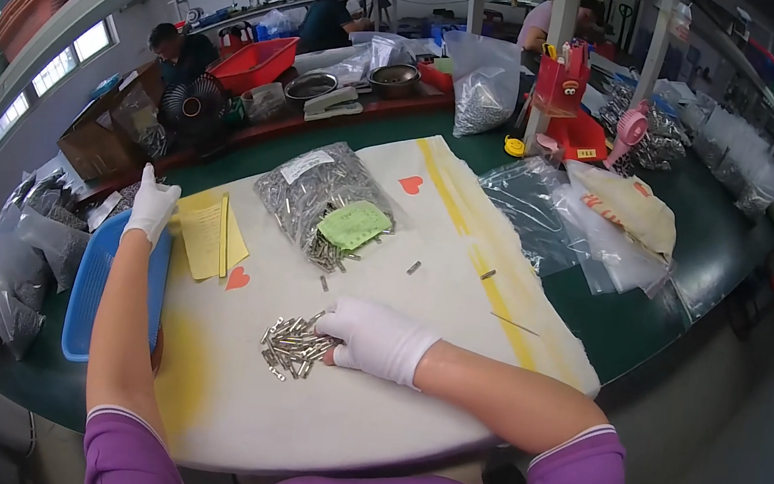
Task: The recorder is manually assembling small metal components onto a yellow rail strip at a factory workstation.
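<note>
My right hand (381, 341), in a white glove with bare fingertips, is curled against the right side of a loose pile of small silvery metal pins (295, 346). Its fingers close over some of them; the palm is hidden. Out to the left, my left hand (153, 207), also gloved, is raised over the far end of a blue plastic basket (85, 296). One finger points up and the thumb stands apart, with nothing visible between them. Beyond the pile lies a clear bag of similar metal pins (314, 188), a green slip (354, 225) at its mouth.
The padded white board (403, 397) carries a few stray pins and a thin rod (516, 324). Yellow papers (200, 238) lie beside the basket. Filled bags (25, 256) crowd the left; a black fan (194, 105) and plastic bags (613, 222) stand farther off. People work beyond.
</note>
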Demonstrator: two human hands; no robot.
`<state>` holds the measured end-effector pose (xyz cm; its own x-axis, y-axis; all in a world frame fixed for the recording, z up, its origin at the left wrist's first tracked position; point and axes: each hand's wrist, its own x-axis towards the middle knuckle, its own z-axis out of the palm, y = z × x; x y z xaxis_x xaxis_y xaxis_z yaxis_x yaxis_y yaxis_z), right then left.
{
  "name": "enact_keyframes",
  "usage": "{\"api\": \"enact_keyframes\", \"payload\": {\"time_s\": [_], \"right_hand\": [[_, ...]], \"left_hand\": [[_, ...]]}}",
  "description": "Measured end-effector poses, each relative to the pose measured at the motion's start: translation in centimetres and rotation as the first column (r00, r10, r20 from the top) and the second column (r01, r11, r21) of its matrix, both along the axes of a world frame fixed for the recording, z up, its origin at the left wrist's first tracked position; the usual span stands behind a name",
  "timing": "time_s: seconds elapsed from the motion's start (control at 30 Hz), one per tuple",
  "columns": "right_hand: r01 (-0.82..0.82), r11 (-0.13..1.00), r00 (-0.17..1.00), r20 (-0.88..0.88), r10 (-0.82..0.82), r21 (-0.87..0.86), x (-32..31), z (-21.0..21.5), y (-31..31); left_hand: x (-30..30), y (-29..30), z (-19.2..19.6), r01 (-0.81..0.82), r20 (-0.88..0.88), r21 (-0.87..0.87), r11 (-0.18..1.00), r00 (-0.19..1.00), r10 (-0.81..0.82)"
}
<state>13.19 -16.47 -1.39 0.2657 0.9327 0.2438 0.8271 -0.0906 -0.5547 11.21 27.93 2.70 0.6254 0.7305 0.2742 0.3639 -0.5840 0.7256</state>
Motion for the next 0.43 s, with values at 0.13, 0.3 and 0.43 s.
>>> {"api": "enact_keyframes", "payload": {"time_s": [0.13,0.3,0.43], "right_hand": [[-0.031,0.999,1.000,-0.002,0.031,0.011,0.5,-0.3,-0.8],[0.018,1.000,1.000,-0.005,-0.018,0.008,0.0,-0.6,-0.7],[0.069,0.998,0.997,0.033,-0.069,0.009,0.5,-0.6,-0.3]], "left_hand": [[1.3,-3.5,1.5,-0.011,-0.049,-0.052,0.999,0.999,0.008],[0.7,-6.4,1.2,0.054,0.014,-0.078,0.995,0.998,-0.053],[0.0,-7.2,2.3,0.050,-0.085,0.024,0.998,0.995,-0.048]]}}
